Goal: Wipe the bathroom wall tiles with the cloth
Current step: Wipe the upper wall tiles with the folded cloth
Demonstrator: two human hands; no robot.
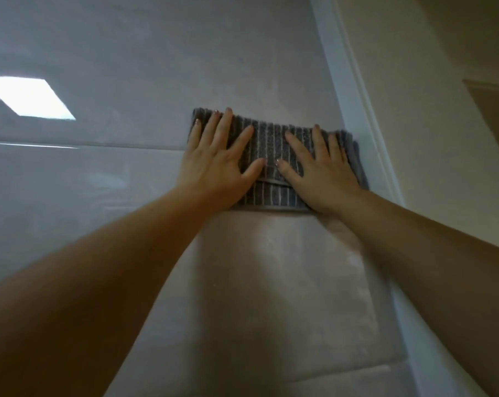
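Left hand (216, 164) and right hand (325, 173) press flat, fingers straight, hiding much of the cloth (271, 144).

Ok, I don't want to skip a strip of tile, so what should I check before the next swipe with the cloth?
1. Left hand flat on the cloth, fingers spread: ok.
2. Right hand flat on the cloth, fingers spread: ok.
3. Cloth pressed flat against the wall tiles: ok, though a folded edge shows between the thumbs.
4. Room to swipe further right: not ok, the cloth's right edge already reaches the white trim.
5. Room to swipe left or down: ok, bare tile on both sides.
6. Cloth damp and clean enough: cannot tell.
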